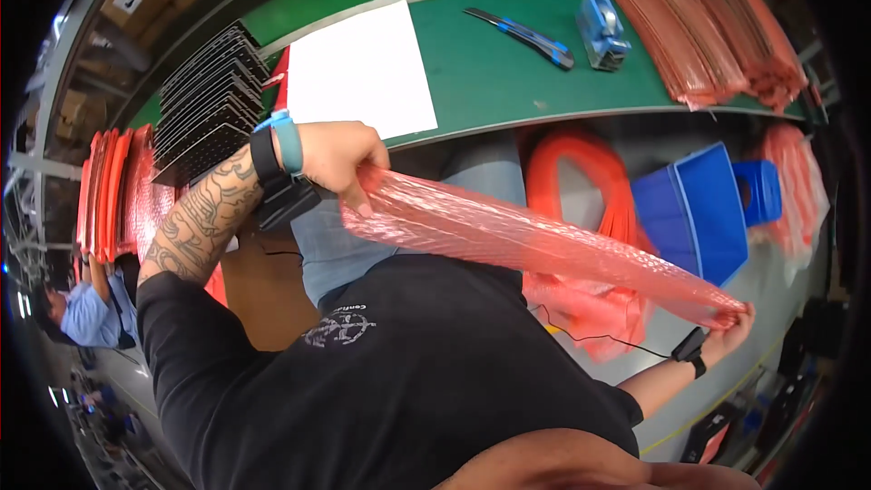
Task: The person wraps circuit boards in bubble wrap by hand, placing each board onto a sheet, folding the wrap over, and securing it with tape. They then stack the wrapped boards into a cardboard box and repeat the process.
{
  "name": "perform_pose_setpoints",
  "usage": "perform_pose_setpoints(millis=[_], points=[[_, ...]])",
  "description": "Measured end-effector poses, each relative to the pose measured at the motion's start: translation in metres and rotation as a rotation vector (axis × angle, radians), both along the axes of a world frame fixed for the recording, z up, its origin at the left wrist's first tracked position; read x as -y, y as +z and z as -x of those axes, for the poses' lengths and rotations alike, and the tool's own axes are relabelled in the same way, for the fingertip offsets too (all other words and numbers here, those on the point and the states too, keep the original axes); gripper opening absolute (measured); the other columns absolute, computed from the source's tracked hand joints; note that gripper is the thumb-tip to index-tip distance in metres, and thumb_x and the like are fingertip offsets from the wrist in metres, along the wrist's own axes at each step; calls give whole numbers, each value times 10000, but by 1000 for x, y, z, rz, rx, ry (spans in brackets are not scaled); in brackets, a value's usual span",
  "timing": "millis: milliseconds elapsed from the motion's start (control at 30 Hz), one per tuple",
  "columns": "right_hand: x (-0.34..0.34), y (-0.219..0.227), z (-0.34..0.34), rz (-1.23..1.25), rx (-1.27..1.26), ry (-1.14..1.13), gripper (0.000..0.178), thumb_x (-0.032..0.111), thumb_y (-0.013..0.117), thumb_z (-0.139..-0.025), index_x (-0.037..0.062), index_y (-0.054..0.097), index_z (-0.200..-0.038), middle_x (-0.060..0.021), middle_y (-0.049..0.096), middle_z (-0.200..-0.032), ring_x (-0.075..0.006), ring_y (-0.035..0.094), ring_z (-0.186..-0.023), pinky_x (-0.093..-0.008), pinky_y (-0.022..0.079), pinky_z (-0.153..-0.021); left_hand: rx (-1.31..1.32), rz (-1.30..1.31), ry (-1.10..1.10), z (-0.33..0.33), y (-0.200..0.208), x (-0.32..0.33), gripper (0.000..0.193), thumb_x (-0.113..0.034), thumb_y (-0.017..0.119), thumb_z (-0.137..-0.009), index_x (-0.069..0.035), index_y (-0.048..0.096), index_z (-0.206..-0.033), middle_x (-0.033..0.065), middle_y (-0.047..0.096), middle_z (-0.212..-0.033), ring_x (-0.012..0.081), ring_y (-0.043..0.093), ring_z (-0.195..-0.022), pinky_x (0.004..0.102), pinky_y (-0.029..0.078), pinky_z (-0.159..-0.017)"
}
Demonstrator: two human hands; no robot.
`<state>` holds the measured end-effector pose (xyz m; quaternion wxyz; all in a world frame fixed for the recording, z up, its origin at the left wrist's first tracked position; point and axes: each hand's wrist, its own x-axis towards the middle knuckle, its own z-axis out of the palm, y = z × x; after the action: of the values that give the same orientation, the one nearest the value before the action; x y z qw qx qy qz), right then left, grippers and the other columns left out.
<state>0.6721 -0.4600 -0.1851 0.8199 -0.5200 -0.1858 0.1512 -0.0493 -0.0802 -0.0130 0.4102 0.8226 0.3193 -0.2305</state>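
Note:
A long strip of pink bubble wrap (pixel 535 240) stretches across in front of my body, slanting from upper left down to lower right. My left hand (pixel 340 161) is closed on its upper-left end near the table's front edge, thumb pressed against the film. Out to the right and lower, my right hand (pixel 729 334) grips the opposite end, which is bunched at the fingers. Nearest my left hand on the green table (pixel 490 86) lies a white sheet (pixel 358 73). Upright black perforated panels (pixel 204 113) stand in a row left of it.
A utility knife (pixel 526 38) and a blue tape dispenser (pixel 601 32) lie on the table. Pink bubble-wrap stacks (pixel 680 41) fill its right end. Below are a looped red bundle (pixel 626 191) and a blue bin (pixel 699 213). Another person (pixel 91 313) is at the far left.

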Motion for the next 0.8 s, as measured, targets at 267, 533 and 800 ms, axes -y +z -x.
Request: perform_pose_setpoints(millis=[267,533,800], points=[[-53,-103,-23,511,-120,53,381,2,540,-782,31,640,-1148,-43,589,-756,-159,572,-619,-298,473,-513,-244,-116,113,59,-9,-23,283,-219,858,-767,-12,713,-894,106,711,-775,220,680,-732,363,517,-674],[-117,-87,-3,2057,1013,255,453,48,622,-823,-20,610,-1271,-174,623,-1238,-268,580,-1148,-360,473,-958,266,-179,181,69,-38,-36,271,-223,820,-773,-42,620,-806,111,652,-723,284,652,-722,413,490,-657],[-343,127,485,321,806,1663,565,163,814,-826,-27,572,-1300,-132,660,-1239,-214,635,-1138,-344,522,-928,65,-473,-107,-16,-4,3,169,-200,740,-764,-99,716,-897,167,711,-811,353,713,-832,461,562,-701]])
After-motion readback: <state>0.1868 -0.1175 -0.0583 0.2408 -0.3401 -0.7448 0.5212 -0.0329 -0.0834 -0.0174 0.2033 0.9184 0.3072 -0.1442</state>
